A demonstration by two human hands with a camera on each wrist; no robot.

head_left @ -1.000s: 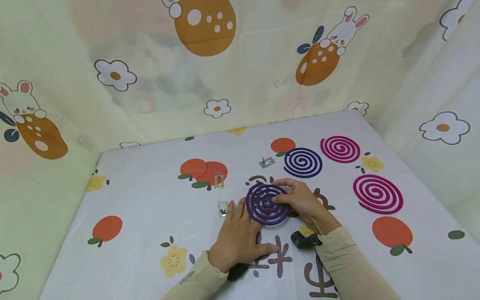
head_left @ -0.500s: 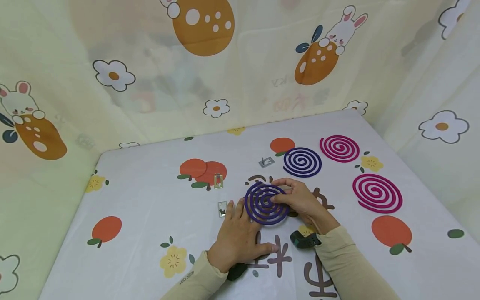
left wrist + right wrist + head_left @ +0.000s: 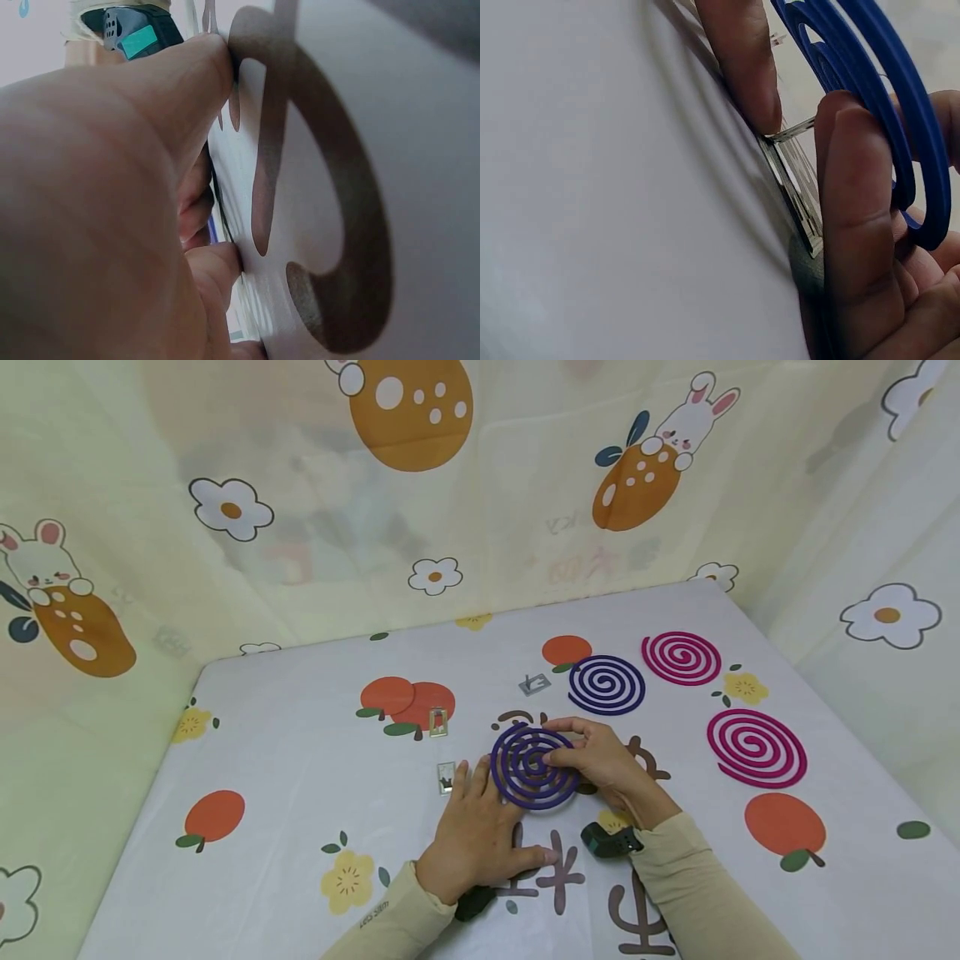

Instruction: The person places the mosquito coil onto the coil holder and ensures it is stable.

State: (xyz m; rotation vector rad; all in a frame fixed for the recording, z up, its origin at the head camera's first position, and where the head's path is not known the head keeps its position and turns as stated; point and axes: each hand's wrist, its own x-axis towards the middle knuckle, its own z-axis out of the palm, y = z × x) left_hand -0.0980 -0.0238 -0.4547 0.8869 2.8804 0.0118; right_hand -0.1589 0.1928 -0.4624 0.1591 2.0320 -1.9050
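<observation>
My right hand (image 3: 607,768) pinches a dark blue mosquito coil (image 3: 525,797), thumb on top near its centre and fingers at its far side and underneath. Under the coil, a small metal coil stand (image 3: 799,199) lies on the cloth, its upright tab (image 3: 795,129) raised toward the coil in the right wrist view. My left hand (image 3: 480,843) lies palm down with fingers extended. One left fingertip (image 3: 761,105) presses on the end of this stand. In the head view the coil covers the stand and the left fingertips nearest it.
Another blue coil (image 3: 606,706) and two pink coils, one farther back (image 3: 681,679) and one at the right (image 3: 757,777), lie flat. Metal stands lie beside the left fingers (image 3: 446,778), behind them (image 3: 438,722) and near the flat blue coil (image 3: 534,684). A printed curtain (image 3: 510,527) closes the back.
</observation>
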